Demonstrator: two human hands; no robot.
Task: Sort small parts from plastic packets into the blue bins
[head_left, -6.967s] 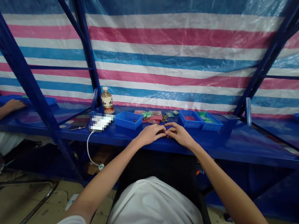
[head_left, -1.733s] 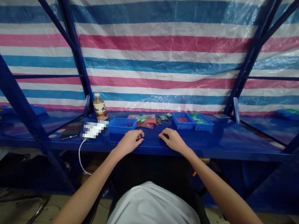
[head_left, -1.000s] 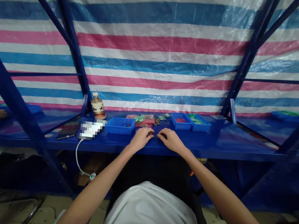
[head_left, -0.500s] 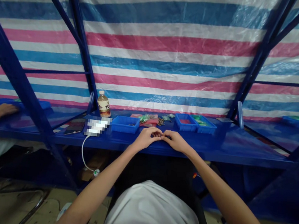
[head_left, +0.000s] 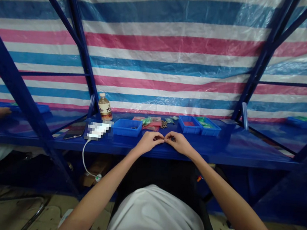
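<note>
Just beyond your fingers and to their left stands a blue plastic bin (head_left: pixel 127 128); your left hand (head_left: pixel 149 143) and right hand (head_left: pixel 178 143) curl tip to tip, any part between them too small to tell, and a fumbled pinch could drop it on the blue steel shelf (head_left: pixel 250 149).

Blue steel shelf (head_left: pixel 236 149) carrying the lot, and here's the lineup! Just beyond the right hand (head_left: pixel 179 143), a blue tray with something red (head_left: pixel 188 125) sits touching a blue tray of green packets (head_left: pixel 208 127). Beyond the left hand (head_left: pixel 148 142), a blue plastic tray (head_left: pixel 127 128). Straight ahead of the hands, small plastic bags (head_left: pixel 151 122) beside a heap of little metal parts (head_left: pixel 164 124). Further left, a blurred white block (head_left: pixel 98 130), a phone (head_left: pixel 74 130) and an upright bottle (head_left: pixel 105 108)!
</note>
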